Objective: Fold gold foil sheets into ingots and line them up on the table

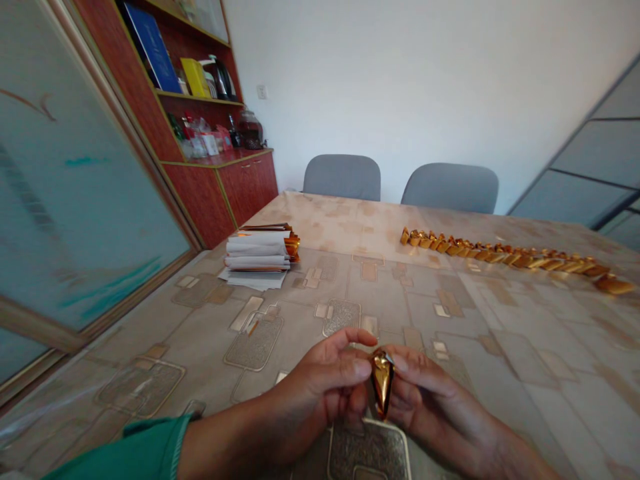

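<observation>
A small folded piece of shiny gold foil paper point(383, 383), pointed at its lower end, is held upright between my two hands above the table. My left hand point(333, 373) pinches its upper left side between thumb and fingers, with the index finger arched over the top. On the other side, my right hand point(425, 387) grips the upper right edge, its other fingers curled behind the foil. A stack of folded paper sheets point(257, 257), white outside with gold showing at the edges, lies on the table beyond my left hand. Farther right stretches a row of folded gold pieces point(500, 255).
A patterned cloth covers the table point(300, 320). Two grey chairs point(343, 177) stand at its far side against a white wall. To the left are a reddish wooden cabinet point(200, 193) with bottles and boxes, and a frosted glass door point(75, 167).
</observation>
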A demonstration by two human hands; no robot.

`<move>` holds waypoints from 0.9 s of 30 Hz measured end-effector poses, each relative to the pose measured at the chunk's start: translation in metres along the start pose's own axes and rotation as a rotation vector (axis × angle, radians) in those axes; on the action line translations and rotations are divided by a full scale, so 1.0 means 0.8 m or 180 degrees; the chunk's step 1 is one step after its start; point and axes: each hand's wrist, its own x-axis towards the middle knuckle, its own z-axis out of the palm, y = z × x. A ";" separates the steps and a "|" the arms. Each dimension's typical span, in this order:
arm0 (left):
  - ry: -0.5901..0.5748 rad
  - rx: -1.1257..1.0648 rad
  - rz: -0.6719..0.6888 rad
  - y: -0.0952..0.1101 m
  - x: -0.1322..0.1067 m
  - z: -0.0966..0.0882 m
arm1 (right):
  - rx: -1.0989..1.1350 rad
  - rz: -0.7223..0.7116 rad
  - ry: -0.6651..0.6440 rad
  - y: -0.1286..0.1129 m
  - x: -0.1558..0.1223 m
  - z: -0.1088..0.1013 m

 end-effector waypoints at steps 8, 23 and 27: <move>0.0095 0.0466 0.0221 -0.009 0.006 -0.005 | -0.0059 -0.0003 -0.0062 0.002 -0.001 0.003; 0.0422 0.0547 0.0165 -0.004 0.008 0.000 | -0.0285 0.0031 0.0073 0.004 0.005 0.005; 0.0425 0.0803 0.0225 -0.011 0.014 -0.004 | -0.0373 0.0143 0.0113 0.004 0.007 0.003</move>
